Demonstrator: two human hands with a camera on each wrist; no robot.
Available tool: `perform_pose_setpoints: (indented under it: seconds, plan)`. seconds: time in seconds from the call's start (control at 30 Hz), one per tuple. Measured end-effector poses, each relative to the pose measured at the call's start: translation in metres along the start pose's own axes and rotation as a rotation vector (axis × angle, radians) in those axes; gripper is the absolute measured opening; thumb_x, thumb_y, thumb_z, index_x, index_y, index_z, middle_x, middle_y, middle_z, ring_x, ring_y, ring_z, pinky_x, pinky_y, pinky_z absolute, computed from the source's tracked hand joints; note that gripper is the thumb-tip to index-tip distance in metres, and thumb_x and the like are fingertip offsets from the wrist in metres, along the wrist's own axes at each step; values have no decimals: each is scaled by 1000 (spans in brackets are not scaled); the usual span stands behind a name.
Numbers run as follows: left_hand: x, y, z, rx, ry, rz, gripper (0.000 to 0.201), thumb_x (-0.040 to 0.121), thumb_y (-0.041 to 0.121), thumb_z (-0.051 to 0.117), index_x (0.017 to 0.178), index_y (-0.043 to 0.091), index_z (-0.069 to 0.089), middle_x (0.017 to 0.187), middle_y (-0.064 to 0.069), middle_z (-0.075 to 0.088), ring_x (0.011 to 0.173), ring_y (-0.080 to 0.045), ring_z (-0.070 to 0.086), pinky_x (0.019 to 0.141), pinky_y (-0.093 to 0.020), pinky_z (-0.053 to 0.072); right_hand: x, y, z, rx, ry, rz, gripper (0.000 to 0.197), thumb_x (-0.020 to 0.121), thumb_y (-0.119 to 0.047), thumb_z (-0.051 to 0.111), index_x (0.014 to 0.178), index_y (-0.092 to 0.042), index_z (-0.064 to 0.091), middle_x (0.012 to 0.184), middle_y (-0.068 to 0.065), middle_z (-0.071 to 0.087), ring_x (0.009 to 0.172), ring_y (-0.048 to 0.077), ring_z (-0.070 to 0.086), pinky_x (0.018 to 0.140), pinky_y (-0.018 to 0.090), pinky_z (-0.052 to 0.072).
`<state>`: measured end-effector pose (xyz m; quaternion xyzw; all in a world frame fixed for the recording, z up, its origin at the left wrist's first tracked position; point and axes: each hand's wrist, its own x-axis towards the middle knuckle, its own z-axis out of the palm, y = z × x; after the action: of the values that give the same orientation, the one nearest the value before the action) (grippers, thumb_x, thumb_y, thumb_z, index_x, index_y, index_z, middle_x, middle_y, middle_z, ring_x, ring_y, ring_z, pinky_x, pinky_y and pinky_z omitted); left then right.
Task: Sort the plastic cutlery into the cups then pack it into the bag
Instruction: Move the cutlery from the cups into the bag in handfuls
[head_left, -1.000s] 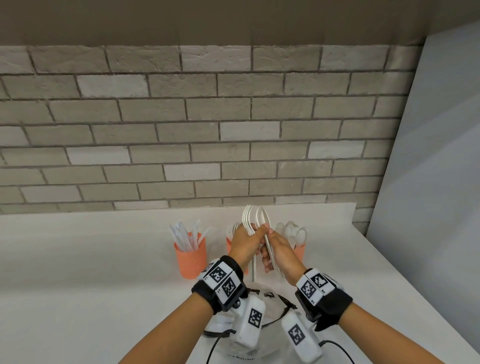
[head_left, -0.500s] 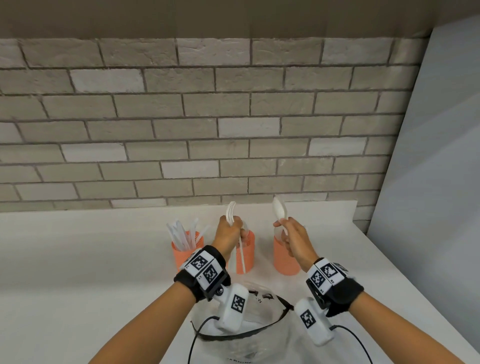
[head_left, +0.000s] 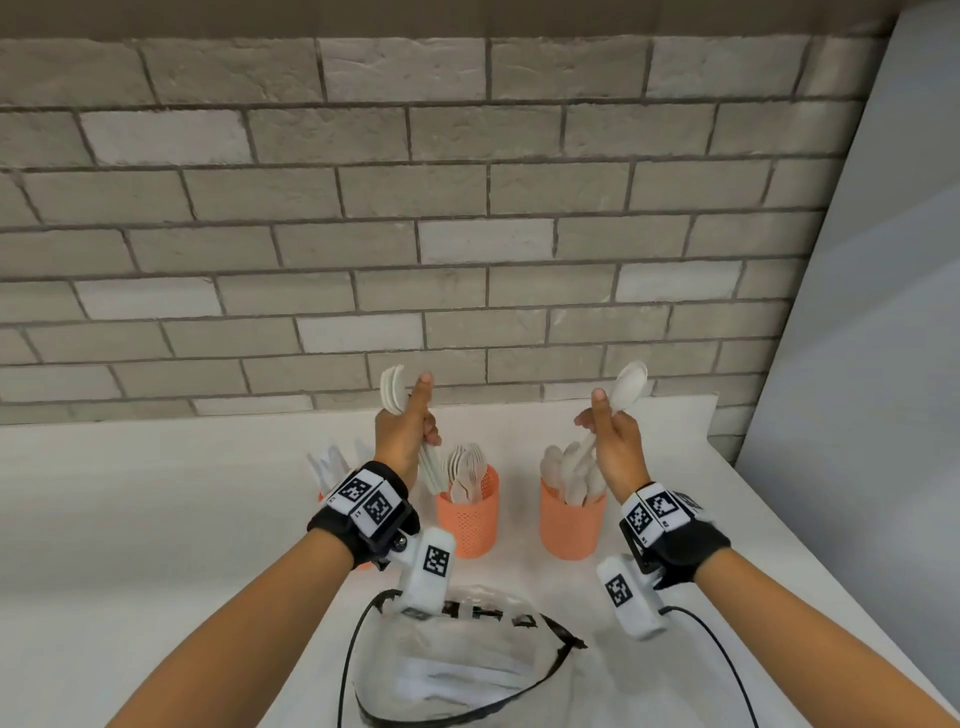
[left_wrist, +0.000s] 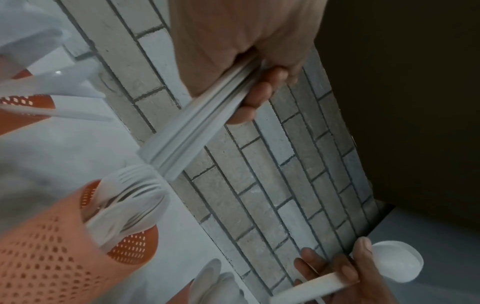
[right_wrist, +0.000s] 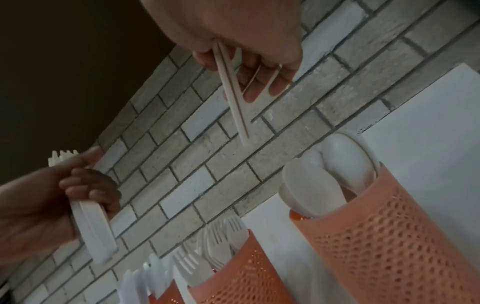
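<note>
Orange cups (head_left: 468, 514) under left hand (head_left: 402, 441) gripping forks (head_left: 393, 389), right hand (head_left: 615, 447) pinching spoon (head_left: 629, 387)

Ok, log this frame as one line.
left hand: holds forks | right hand: holds spoons | cups: sorted | bag: open

White table (head_left: 156, 519): three orange cups (head_left: 470, 525) in row, clear bag (head_left: 467, 660) nearer.

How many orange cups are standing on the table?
3. One cup stands on the right and holds spoons. One cup stands in the middle and holds forks. The third cup stands on the left, mostly hidden behind the left wrist.
</note>
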<state>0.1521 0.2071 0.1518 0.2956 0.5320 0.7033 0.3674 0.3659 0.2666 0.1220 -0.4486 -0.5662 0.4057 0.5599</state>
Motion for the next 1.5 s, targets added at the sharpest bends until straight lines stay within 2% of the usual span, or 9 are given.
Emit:
perform_pose_setpoints:
  seconds: [0.1, 0.3, 0.53, 0.8, 1.0, 1.1, 1.17, 1.3, 1.5]
  plan:
    - [10, 0, 9, -49, 4, 5, 39, 89, 33, 60, 58, 17, 43, 37, 7, 36, 37, -8, 36, 41, -18, 42, 10, 9, 6, -31, -22, -17, 49, 98, -36, 40, 93, 9, 57, 79, 6, 51, 73, 11, 48, 66, 12, 40]
    - [22, -22, 25, 5, -25, 52, 45, 91, 30, 57, 53, 15, 40, 33, 8, 37, 35, -5, 38, 47, -20, 42, 21, 41, 16, -304, -23, -112, 71, 74, -72, 29, 71, -4, 51, 69, 10, 53, 70, 25, 54, 69, 33, 43]
    - [26, -48, 39, 103, -73, 90, 49, 92, 33, 56, 49, 15, 41, 37, 8, 41, 45, -12, 42, 57, -26, 43, 17, 53, 11, -556, -114, -132, 73, 78, -66, 21, 74, -7, 64, 100, 14, 59, 101, 30, 51, 100, 42, 33]
    - [33, -76, 39, 219, -94, 109, 35, 92, 28, 57, 60, 13, 51, 48, -2, 51, 43, -10, 55, 60, -28, 50, 17, 68, 4, -707, -201, -74, 87, 76, -68, 13, 84, -3, 71, 121, 10, 51, 120, 26, 40, 109, 37, 20]
    - [30, -88, 36, 359, -90, 180, 20, 87, 8, 61, 100, 15, 47, 72, -6, 60, 55, -12, 62, 56, -14, 50, 14, 75, -1, -655, -192, -58, 21, 85, -28, 61, 99, -13, 66, 115, 5, 56, 109, 23, 53, 99, 35, 38]
    - [26, -91, 36, 427, -99, 226, 43, 83, 3, 65, 116, 15, 40, 71, 0, 55, 62, -20, 59, 70, -22, 50, 10, 70, -1, -504, -169, -60, 34, 78, -11, 68, 110, -16, 57, 115, 3, 57, 105, 20, 55, 93, 32, 45]
    - [25, -96, 34, 483, -109, 275, 47, 82, 2, 65, 118, 20, 40, 70, 0, 54, 63, -18, 56, 82, -29, 46, 8, 69, -1, -465, -180, -51, 43, 81, -7, 64, 121, -18, 52, 122, 1, 56, 111, 18, 53, 94, 26, 42]
    - [23, -99, 34, 718, -94, 438, 16, 85, 16, 65, 99, 14, 57, 84, -8, 58, 76, -20, 55, 74, -32, 46, 6, 64, 1, -628, -269, -145, 38, 94, -10, 44, 132, -15, 49, 134, 4, 52, 122, 20, 48, 101, 23, 34]
    - [21, -107, 36, 1124, 47, 390, 69, 85, 55, 23, 103, 3, 65, 114, -16, 58, 111, -33, 51, 108, -48, 28, 10, 61, 7, -1054, -403, -209, 64, 92, -37, 3, 147, -11, 22, 154, 4, 27, 145, 17, 16, 119, 35, 2]
